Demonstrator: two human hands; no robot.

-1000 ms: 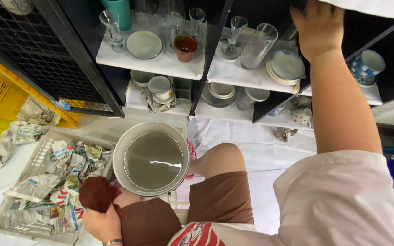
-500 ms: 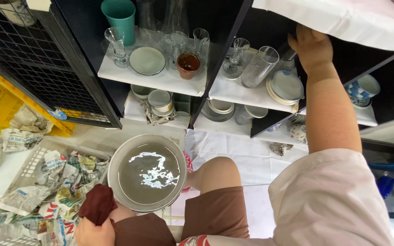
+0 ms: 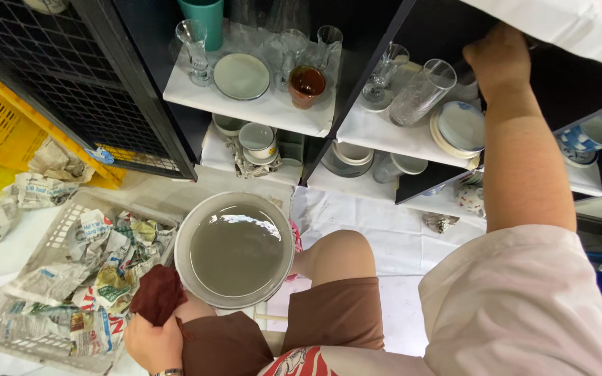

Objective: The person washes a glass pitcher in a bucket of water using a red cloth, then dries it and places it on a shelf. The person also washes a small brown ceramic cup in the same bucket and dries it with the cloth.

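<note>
Ok so here's where I'm at. My left hand point(image 3: 153, 342) is low by my thigh, fingers clamped around a dark red cloth point(image 3: 159, 294) bunched into a wad. Just to its right, pretty much touching the cloth, sits a round grey basin point(image 3: 188, 270) full of murky water. On its other side there's a white plastic basket point(image 3: 60, 233) stuffed with crumpled newspaper.

My right hand point(image 3: 499, 59) is up high, reaching into the top compartment of the black shelf unit point(image 3: 357, 63). Can't tell if it's curled on anything, since the fingers vanish under the shelf's upper edge. Directly below that hand are a stack of plates point(image 3: 458, 129) and a tall clear tumbler point(image 3: 423, 90), with a stemmed glass point(image 3: 387, 66) a bit further left.

My take on doing this bit well: whatever comes out up there should come straight toward me and stay level, because the forearm hangs right over that glassware and a dropped elbow would likely sweep the tumbler. I'd keep the cloth wad away from the basin rim so it doesn't drip or tip it.
</note>
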